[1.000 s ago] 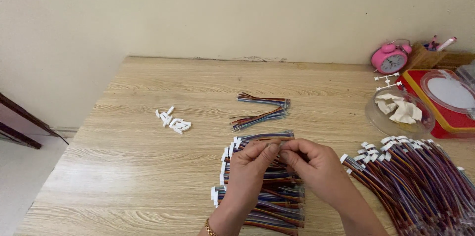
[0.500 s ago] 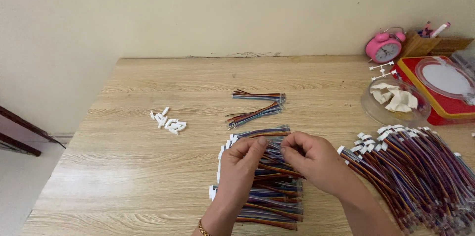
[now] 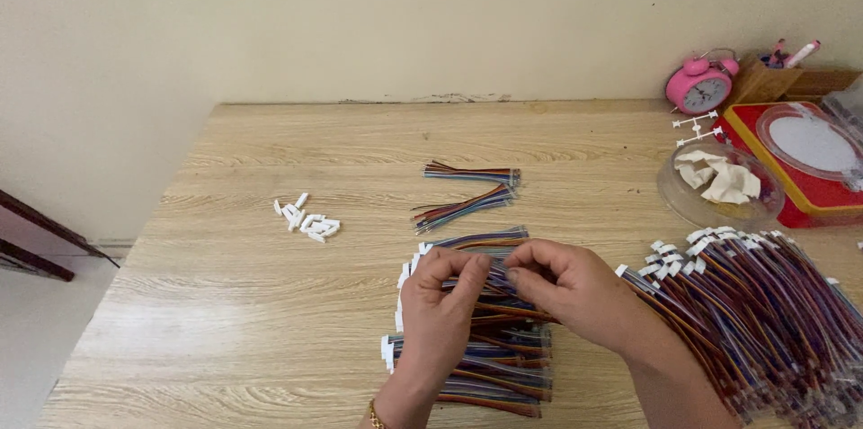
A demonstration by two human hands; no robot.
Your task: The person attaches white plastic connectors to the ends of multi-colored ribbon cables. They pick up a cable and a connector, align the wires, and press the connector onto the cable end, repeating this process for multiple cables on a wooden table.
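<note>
My left hand [image 3: 438, 303] and my right hand [image 3: 568, 285] meet over a stack of multicoloured wire bundles with white connectors [image 3: 485, 366] near the table's front edge. Both pinch one thin wire bundle [image 3: 493, 278] between their fingertips, held just above the stack. Two loose wire bundles [image 3: 467, 191] lie further back on the table. A small heap of white plastic connectors [image 3: 306, 220] lies to the left of the hands.
A big pile of wire harnesses [image 3: 764, 312] fills the right front of the wooden table [image 3: 225, 303]. At back right stand a clear bowl of white pieces [image 3: 719, 184], a red box with a round lid [image 3: 809, 159], a pink alarm clock [image 3: 699, 87] and a pen holder [image 3: 764, 78].
The camera view has shifted slightly. Both hands stay over the stack, their fingers still working the same wire bundle; nothing else has moved.
</note>
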